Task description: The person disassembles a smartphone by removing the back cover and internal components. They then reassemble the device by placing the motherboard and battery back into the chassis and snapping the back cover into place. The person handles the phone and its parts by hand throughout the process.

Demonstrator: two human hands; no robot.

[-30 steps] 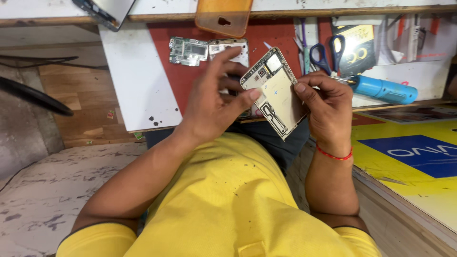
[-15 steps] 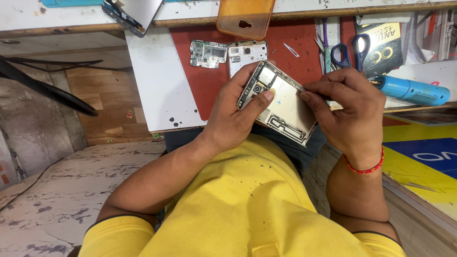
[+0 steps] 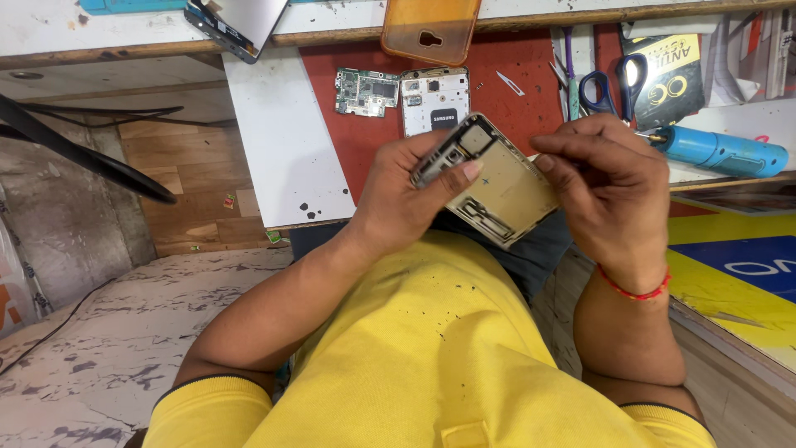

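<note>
Phone frame (image 3: 497,187): a stripped, pale metal phone body, being held up in the air between both hands, just above the person's lap and in front of the near edge of the tabletop (image 3: 282,141).
Left hand (image 3: 406,199): closing around the frame's left side, thumb pressing across its inner face, fingers wrapping behind; clamped on the frame.
Right hand (image 3: 609,182): pinching the frame's upper right edge with the fingertips drawn together on it.
Which way it is pointing: the open inner face is tilting up toward the person; the end with the camera cut-out is pointing up and left, toward the tabletop.
Long axis: running diagonally, from upper left down to lower right.
Nearby on the tabletop: a green circuit board (image 3: 366,91) and a white phone back (image 3: 435,99) are lying side by side on the red mat (image 3: 514,108); an orange case (image 3: 431,29) is sitting beyond them; scissors (image 3: 609,83) and a blue screwdriver (image 3: 721,151) are lying to the right.
What could go wrong: to my eye, the thin frame could be bending if the two hands are twisting against each other.
Another risk: nothing is propping it up, so a slip of the fingertip grip would likely be sending it to the floor.
</note>
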